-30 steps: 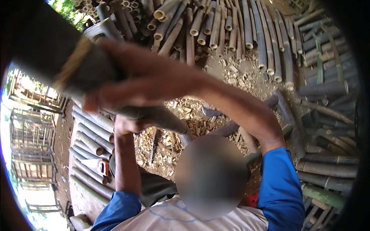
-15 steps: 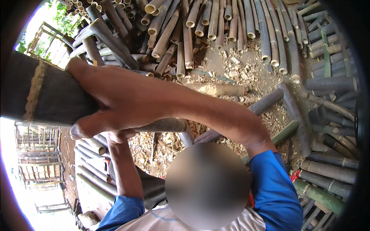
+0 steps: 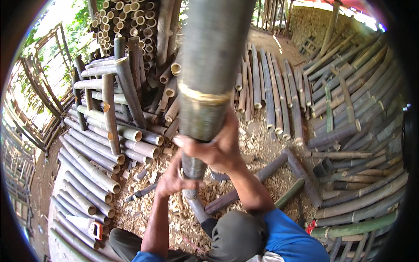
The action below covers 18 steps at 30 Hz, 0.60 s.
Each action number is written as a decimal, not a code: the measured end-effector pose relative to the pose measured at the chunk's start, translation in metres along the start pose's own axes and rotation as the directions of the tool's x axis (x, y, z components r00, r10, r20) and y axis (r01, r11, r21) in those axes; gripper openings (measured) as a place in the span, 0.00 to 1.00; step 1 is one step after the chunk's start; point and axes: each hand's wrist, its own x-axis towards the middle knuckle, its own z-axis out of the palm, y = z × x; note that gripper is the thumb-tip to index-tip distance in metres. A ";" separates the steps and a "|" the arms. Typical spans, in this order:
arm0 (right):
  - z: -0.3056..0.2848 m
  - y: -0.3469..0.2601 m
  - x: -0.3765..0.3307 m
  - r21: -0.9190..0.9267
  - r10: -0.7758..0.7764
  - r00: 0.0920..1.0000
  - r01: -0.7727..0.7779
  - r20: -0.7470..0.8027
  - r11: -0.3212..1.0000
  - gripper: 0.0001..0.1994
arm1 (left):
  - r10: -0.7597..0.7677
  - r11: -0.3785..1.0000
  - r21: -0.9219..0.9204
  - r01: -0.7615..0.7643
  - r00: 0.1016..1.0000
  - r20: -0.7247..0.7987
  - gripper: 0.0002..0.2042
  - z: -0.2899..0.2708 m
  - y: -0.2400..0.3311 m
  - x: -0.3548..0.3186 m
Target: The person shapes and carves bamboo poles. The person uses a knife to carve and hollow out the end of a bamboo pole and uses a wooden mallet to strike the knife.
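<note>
A thick grey-green bamboo pole [image 3: 209,74] runs from the top of the view down to the ground near my knees. My right hand [image 3: 218,146] is wrapped around it below a pale node ring. Lower down, my left hand [image 3: 174,179] grips the same pole, thumb across its front. The pole's lower end [image 3: 198,209] rests among wood chips. Blue sleeves cover my upper arms.
Cut bamboo poles [image 3: 91,170] lie stacked at the left, and more lean or lie at the back [image 3: 262,87] and right [image 3: 362,131]. Wood chips [image 3: 144,205] cover the ground. A hand saw with an orange handle [image 3: 94,228] lies at the lower left. Loose dark poles [image 3: 244,187] lie beside my legs.
The pole has swung from lying across the upper left to standing nearly upright in the middle. Both hands stay on it, and the view has tilted up toward the far stacks.
</note>
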 end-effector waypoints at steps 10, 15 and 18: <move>-0.039 -0.013 -0.001 0.124 0.058 0.996 -0.049 -0.065 0.991 0.35 | -0.170 0.964 0.193 0.184 0.982 -0.087 0.34 0.044 -0.113 -0.023; -0.073 0.015 0.044 0.629 -0.051 0.992 -0.033 0.114 0.777 0.38 | 0.074 0.757 0.605 0.245 0.889 -0.453 0.34 0.074 -0.065 -0.046; -0.085 -0.002 0.042 0.350 0.125 0.961 -0.032 -0.245 0.936 0.39 | 0.051 0.740 0.649 0.174 0.949 -0.313 0.39 0.073 -0.056 -0.076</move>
